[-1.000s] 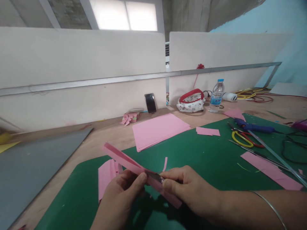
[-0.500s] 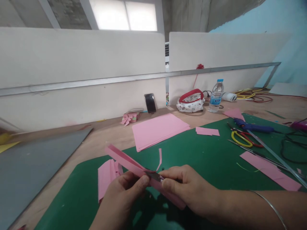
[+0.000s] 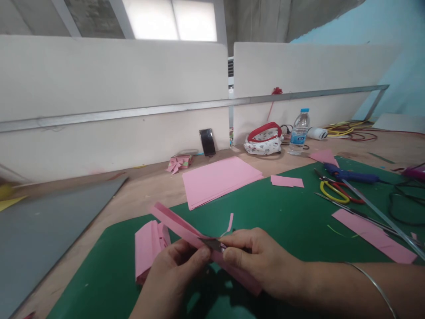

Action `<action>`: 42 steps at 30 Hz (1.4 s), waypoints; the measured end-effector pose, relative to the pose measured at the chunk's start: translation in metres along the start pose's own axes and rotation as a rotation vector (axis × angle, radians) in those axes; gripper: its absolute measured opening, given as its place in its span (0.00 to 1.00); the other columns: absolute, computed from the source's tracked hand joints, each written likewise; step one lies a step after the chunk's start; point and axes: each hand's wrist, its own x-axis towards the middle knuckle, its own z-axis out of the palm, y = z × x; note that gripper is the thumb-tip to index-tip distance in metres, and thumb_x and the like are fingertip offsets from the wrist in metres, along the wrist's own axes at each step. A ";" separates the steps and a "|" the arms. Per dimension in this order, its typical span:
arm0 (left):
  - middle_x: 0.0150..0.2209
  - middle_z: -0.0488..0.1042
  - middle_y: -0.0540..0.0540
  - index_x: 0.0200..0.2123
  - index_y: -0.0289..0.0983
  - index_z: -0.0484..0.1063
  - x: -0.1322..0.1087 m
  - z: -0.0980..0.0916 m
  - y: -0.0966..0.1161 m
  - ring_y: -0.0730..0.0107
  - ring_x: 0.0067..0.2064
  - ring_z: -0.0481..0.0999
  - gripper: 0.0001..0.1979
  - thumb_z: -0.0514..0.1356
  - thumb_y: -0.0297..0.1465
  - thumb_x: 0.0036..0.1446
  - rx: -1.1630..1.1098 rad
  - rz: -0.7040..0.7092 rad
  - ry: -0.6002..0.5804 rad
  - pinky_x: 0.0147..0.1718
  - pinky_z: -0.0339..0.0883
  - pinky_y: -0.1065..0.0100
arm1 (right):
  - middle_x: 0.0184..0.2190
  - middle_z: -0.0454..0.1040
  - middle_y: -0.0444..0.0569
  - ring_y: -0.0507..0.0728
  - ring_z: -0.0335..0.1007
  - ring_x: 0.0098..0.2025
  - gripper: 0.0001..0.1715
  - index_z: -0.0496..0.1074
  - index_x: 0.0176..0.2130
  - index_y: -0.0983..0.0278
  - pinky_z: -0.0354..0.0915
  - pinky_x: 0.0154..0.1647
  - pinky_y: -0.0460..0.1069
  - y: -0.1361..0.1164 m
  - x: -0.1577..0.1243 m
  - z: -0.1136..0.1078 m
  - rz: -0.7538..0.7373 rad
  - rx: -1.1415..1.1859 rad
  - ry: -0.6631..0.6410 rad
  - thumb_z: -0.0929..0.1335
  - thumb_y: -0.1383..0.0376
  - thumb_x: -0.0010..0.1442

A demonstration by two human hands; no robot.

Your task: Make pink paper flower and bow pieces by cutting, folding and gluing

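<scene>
My left hand [image 3: 181, 268] pinches a folded pink paper strip [image 3: 177, 223] between thumb and fingers, its far end pointing up and left. My right hand [image 3: 257, 259] grips small scissors [image 3: 213, 243], whose blades lie at the strip's edge just beside my left thumb; their handles are hidden in my fist. A thin curled paper sliver [image 3: 230, 221] rises by the blades. The strip's near end passes below my right hand. Left of my left hand stands a folded pink paper bundle [image 3: 149, 248] on the green cutting mat [image 3: 109, 261].
Pink sheets [image 3: 221, 181] lie behind the mat. To the right are yellow-and-red-handled scissors [image 3: 334, 191], a blue glue gun [image 3: 353, 173], and a pink paper piece [image 3: 372, 235]. A phone [image 3: 207, 141], a pouch [image 3: 264, 139] and a water bottle [image 3: 299, 133] stand farther back.
The strip has shifted slightly right and down between my hands. The curled sliver has moved right as the scissors work along the edge.
</scene>
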 end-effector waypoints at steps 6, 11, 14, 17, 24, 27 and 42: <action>0.27 0.78 0.44 0.31 0.35 0.79 -0.002 0.004 0.000 0.65 0.29 0.73 0.12 0.68 0.36 0.42 -0.042 -0.024 -0.026 0.32 0.66 0.63 | 0.26 0.67 0.45 0.51 0.60 0.30 0.21 0.78 0.33 0.68 0.59 0.31 0.45 -0.002 0.000 0.001 0.002 -0.003 0.006 0.62 0.57 0.60; 0.26 0.77 0.44 0.29 0.34 0.78 -0.004 0.009 0.001 0.66 0.27 0.72 0.12 0.68 0.36 0.42 -0.038 -0.022 0.004 0.30 0.66 0.64 | 0.26 0.67 0.45 0.50 0.58 0.29 0.19 0.77 0.32 0.69 0.57 0.29 0.44 -0.003 0.000 0.000 0.003 -0.004 0.006 0.63 0.59 0.59; 0.24 0.76 0.47 0.30 0.35 0.77 -0.005 0.009 0.005 0.71 0.25 0.69 0.13 0.69 0.36 0.40 -0.014 0.010 0.044 0.25 0.62 0.70 | 0.24 0.63 0.43 0.48 0.54 0.25 0.17 0.77 0.32 0.69 0.53 0.24 0.43 -0.003 0.000 -0.001 0.041 0.031 -0.010 0.62 0.62 0.59; 0.25 0.75 0.52 0.31 0.38 0.76 -0.008 0.007 0.014 0.75 0.24 0.66 0.13 0.70 0.35 0.38 -0.029 0.081 0.145 0.24 0.61 0.74 | 0.22 0.61 0.42 0.47 0.51 0.23 0.16 0.76 0.32 0.69 0.49 0.22 0.43 -0.002 -0.001 -0.001 0.077 0.056 -0.017 0.62 0.64 0.58; 0.24 0.74 0.51 0.26 0.36 0.75 -0.007 0.005 0.021 0.74 0.25 0.66 0.08 0.68 0.34 0.42 0.048 0.096 0.226 0.25 0.61 0.73 | 0.22 0.61 0.42 0.48 0.53 0.24 0.16 0.76 0.32 0.68 0.51 0.23 0.43 -0.002 -0.002 0.003 0.085 0.053 -0.013 0.60 0.70 0.56; 0.22 0.73 0.52 0.27 0.36 0.75 -0.006 0.004 0.018 0.75 0.24 0.65 0.10 0.67 0.35 0.42 0.071 0.093 0.182 0.24 0.60 0.73 | 0.24 0.64 0.42 0.48 0.55 0.25 0.16 0.76 0.32 0.68 0.53 0.25 0.43 -0.001 -0.001 0.003 0.073 0.036 -0.004 0.60 0.69 0.56; 0.23 0.75 0.51 0.28 0.36 0.76 -0.008 0.006 0.014 0.75 0.24 0.67 0.12 0.69 0.36 0.40 -0.034 0.015 0.152 0.25 0.60 0.73 | 0.24 0.63 0.43 0.49 0.55 0.26 0.16 0.76 0.32 0.69 0.53 0.25 0.43 -0.003 0.000 0.001 0.004 -0.029 -0.015 0.61 0.65 0.58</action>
